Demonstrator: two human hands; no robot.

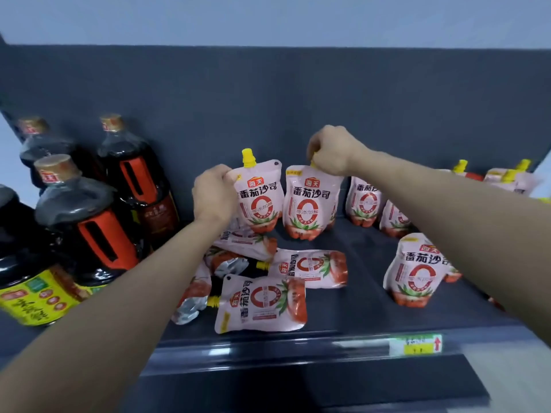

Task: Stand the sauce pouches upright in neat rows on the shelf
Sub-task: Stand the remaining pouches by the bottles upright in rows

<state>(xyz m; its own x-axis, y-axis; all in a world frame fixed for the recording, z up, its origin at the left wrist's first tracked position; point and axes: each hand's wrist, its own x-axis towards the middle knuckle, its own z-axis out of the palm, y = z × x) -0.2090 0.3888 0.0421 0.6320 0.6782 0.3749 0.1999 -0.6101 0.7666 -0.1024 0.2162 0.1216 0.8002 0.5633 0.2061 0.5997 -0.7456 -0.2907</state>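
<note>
Two pink soft sauce pouches with yellow caps stand by the dark shelf (372,263) back wall. Left hand (213,198) grips one pouch (258,201) by its side; right hand (334,150) pinches the other pouch (311,204) by its cap, keeping both upright.

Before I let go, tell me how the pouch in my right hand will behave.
The ketchup pouch in the right hand looks soft and bulging, so it probably sags. Its narrow base may tip; several pouches already lie flat.
</note>
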